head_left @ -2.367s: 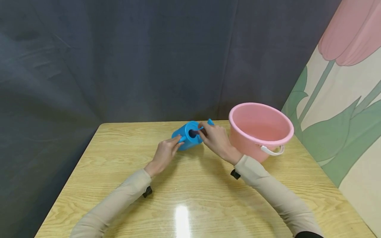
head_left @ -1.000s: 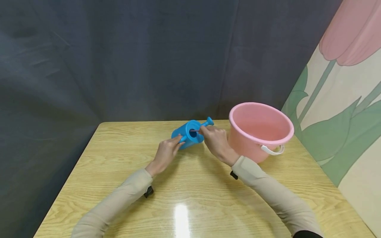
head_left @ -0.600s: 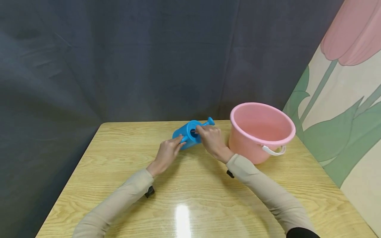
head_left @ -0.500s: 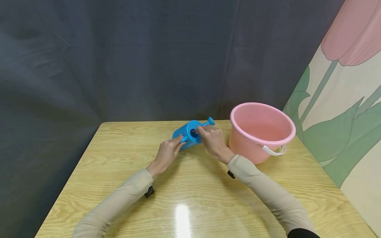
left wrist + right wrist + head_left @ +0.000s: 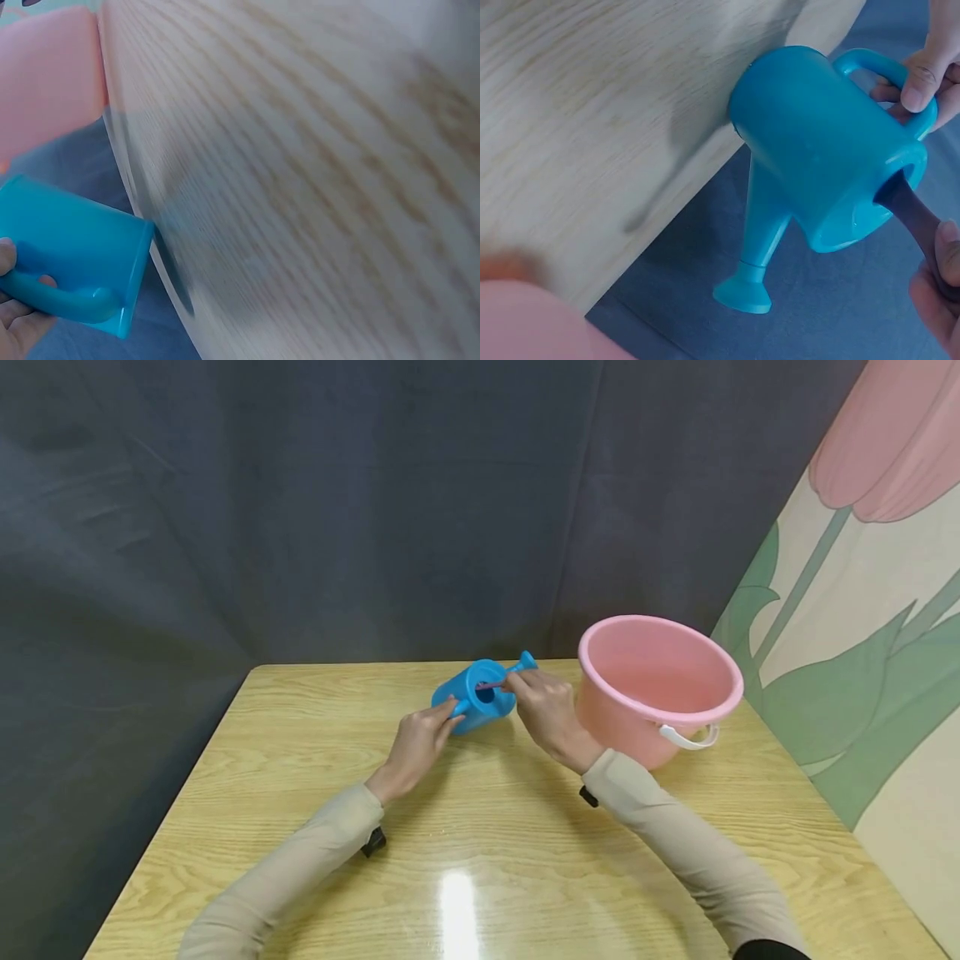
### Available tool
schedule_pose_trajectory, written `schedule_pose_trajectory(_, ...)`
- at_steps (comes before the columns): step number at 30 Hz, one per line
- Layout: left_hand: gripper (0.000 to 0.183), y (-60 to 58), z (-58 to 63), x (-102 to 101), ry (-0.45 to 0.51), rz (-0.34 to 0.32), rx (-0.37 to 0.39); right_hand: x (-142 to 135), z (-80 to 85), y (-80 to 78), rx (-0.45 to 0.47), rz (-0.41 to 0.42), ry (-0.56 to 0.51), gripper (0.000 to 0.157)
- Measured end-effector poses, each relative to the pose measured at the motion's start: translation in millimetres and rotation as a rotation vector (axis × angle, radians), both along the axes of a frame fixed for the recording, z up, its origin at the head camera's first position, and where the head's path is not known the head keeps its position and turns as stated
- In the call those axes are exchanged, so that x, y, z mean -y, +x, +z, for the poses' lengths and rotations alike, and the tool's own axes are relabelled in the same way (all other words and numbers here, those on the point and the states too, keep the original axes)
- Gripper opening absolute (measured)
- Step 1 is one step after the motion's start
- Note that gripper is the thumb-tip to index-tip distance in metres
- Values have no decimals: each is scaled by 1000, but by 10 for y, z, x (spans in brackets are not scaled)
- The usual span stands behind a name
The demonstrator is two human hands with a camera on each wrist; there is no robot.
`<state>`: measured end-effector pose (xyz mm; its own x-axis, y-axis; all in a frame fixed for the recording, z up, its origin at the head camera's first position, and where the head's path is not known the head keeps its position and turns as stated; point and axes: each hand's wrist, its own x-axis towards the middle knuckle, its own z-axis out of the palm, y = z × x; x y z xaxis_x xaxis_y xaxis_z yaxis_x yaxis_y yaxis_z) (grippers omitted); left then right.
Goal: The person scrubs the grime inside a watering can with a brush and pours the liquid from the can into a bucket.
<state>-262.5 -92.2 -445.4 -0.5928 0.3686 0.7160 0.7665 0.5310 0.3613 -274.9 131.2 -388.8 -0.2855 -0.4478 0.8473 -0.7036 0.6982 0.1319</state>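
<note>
A blue watering can [image 5: 474, 720] is tilted near the far side of the table, its opening turned towards me and its spout pointing right. My left hand [image 5: 418, 743] grips its side handle, fingers and thumb wrapped round it in the right wrist view. With my right hand [image 5: 551, 714] I pinch a slim, dark purple handle [image 5: 916, 216] between thumb and fingers. That handle runs into the can's opening; its far end is hidden inside, so I cannot tell what kind of tool it is. The spout's flared head [image 5: 742, 295] shows below the can in the right wrist view.
A pink bucket [image 5: 618, 727] stands on the table just right of my right hand, its white handle [image 5: 688, 741] hanging at the front. Behind the wooden table [image 5: 300, 735] hangs a dark curtain [image 5: 390, 527]. A wall with painted tulips [image 5: 885, 443] rises at the right.
My right hand has drawn back slightly to the right since half a second ago, and more of the purple handle shows outside the opening. My left hand and the can have hardly moved.
</note>
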Motion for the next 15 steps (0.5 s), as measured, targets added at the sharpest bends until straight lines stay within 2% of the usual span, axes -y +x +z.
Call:
schedule_pose_trajectory(5, 26, -4, 0, 14, 18, 23, 27, 87, -61, -70, -10, -35, -1, 21)
schedule_pose_trajectory(10, 25, -7, -6, 18, 5, 17, 14, 142, -140, -113, 72, -85, 53, 20)
schedule_pose_trajectory(15, 25, -9, -11, 18, -13, 10, 17, 174, -190, -120, 149, -95, 44, 23)
